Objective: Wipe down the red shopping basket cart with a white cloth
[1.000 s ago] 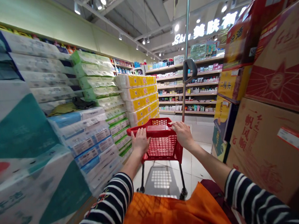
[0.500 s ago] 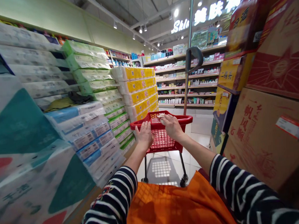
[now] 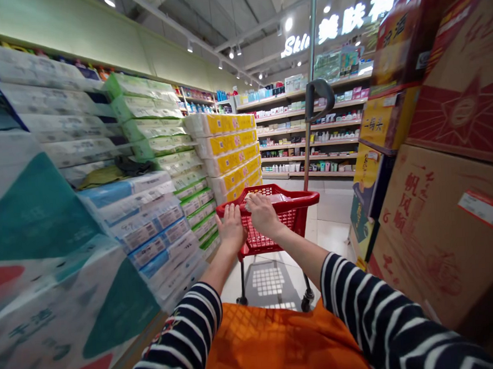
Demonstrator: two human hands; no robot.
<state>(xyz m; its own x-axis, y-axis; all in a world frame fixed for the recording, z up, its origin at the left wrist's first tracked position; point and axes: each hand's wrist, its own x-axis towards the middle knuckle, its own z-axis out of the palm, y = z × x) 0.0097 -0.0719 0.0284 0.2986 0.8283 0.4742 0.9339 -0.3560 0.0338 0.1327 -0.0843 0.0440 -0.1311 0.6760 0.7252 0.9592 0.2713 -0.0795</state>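
Observation:
A red plastic shopping cart (image 3: 292,218) stands directly before me, its handle rail across the middle of the view. My left hand (image 3: 231,228) grips the left end of this rail, fingers over the top. Just right of it, my right hand (image 3: 262,212) is closed on a small whitish cloth (image 3: 249,197) that is pressed to the rail; its fingers mostly cover the cloth. Something pale pinkish lies inside the cart basket, its kind unclear.
Stacked tissue packs (image 3: 160,212) line the left, with yellow-and-white packs (image 3: 231,152) beyond. Cardboard boxes (image 3: 437,228) pile up on the right. Ahead, a metal pole (image 3: 307,153) with a dark grey handle rises in front of shelves (image 3: 331,142) of cosmetics.
My right hand has slid left along the rail with the cloth, coming close to my left hand. The left hand and cart have shifted only slightly.

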